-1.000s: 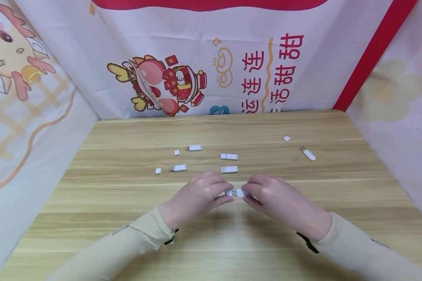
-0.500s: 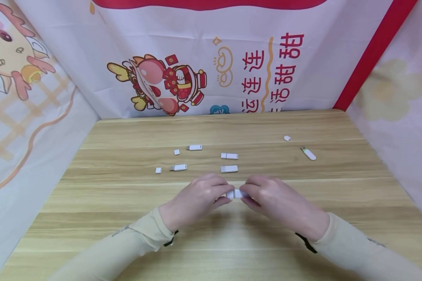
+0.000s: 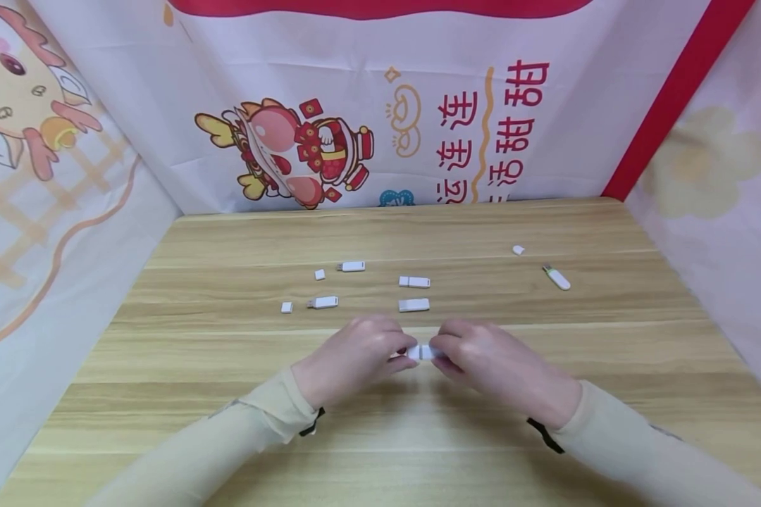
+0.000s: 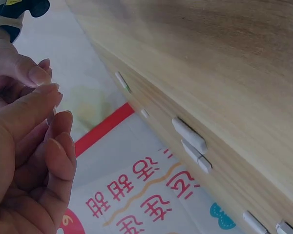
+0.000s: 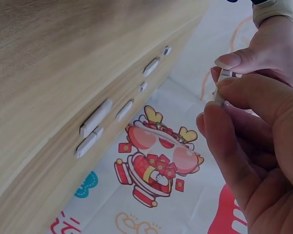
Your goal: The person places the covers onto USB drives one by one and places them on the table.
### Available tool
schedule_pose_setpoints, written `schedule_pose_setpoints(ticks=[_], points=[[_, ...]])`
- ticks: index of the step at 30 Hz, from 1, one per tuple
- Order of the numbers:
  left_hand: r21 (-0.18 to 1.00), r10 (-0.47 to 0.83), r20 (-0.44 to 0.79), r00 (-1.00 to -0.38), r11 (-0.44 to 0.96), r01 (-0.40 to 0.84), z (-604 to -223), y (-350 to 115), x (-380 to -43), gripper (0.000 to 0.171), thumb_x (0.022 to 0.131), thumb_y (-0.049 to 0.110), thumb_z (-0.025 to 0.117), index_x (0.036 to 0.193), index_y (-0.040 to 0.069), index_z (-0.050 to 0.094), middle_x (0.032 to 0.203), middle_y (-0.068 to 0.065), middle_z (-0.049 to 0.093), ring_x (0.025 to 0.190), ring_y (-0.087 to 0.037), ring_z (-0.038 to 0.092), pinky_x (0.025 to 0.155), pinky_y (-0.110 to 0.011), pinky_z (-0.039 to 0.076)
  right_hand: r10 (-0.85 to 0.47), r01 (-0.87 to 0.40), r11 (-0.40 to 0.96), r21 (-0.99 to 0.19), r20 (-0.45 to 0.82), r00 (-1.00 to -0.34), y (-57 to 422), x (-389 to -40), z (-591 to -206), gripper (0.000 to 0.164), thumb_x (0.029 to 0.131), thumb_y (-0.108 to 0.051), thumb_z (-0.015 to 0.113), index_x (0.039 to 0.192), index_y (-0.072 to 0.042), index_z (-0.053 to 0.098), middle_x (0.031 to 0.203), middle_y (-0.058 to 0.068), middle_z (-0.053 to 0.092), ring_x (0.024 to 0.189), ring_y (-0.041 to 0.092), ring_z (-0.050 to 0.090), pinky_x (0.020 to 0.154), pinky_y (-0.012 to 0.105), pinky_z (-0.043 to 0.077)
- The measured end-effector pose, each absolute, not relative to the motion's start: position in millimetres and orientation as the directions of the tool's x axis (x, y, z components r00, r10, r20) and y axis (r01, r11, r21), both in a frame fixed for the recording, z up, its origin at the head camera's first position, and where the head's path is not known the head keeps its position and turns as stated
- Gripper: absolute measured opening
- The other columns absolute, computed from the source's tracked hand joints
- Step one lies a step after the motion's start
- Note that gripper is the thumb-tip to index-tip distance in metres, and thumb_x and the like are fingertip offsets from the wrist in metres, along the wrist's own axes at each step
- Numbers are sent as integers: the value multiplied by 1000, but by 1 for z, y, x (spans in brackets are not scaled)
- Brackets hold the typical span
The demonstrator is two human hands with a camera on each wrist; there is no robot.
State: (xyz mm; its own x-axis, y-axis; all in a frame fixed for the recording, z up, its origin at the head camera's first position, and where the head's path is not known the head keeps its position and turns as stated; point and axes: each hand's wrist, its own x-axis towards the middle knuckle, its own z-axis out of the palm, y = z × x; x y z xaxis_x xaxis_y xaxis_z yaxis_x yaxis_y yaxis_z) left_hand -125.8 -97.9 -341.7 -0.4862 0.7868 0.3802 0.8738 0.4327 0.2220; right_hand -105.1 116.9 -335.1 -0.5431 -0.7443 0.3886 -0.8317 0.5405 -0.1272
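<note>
In the head view, both hands meet over the front middle of the table around a white USB stick (image 3: 427,352). A thin dark seam runs across it, between the two hands. My left hand (image 3: 359,355) pinches the part left of the seam between thumb and fingertips. The part to the right is pinched by my right hand (image 3: 488,362). Fingers cover both ends of the stick. From the right wrist view, the small white stick (image 5: 220,87) shows between the fingertips of the two hands. In the left wrist view, the fingers mostly hide it.
Beyond the hands lie two capped USB sticks (image 3: 414,305). To their left are two uncapped sticks (image 3: 323,302), each beside a loose cap (image 3: 287,308). A green-trimmed stick (image 3: 557,277) and its rounded cap (image 3: 518,250) lie right. Printed cloth (image 3: 355,49) encloses the table.
One second ago a metal connector showed in a gap between the two held parts. The parts have come together, leaving a thin seam. Both hands stay in nearly the same place.
</note>
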Motion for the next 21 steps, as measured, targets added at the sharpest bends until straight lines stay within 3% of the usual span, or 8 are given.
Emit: schedule_pose_setpoints(ticks=[21], points=[[224, 816, 269, -513, 465, 857, -353, -92, -143, 6, 77, 13, 72, 81, 10, 73, 71, 4, 62, 62, -3, 49, 57, -11, 42, -780, -827, 531, -183, 275, -562, 113, -123, -347, 9, 77, -2, 71, 78, -9, 65, 73, -3, 56, 61, 3, 48, 53, 14, 43]])
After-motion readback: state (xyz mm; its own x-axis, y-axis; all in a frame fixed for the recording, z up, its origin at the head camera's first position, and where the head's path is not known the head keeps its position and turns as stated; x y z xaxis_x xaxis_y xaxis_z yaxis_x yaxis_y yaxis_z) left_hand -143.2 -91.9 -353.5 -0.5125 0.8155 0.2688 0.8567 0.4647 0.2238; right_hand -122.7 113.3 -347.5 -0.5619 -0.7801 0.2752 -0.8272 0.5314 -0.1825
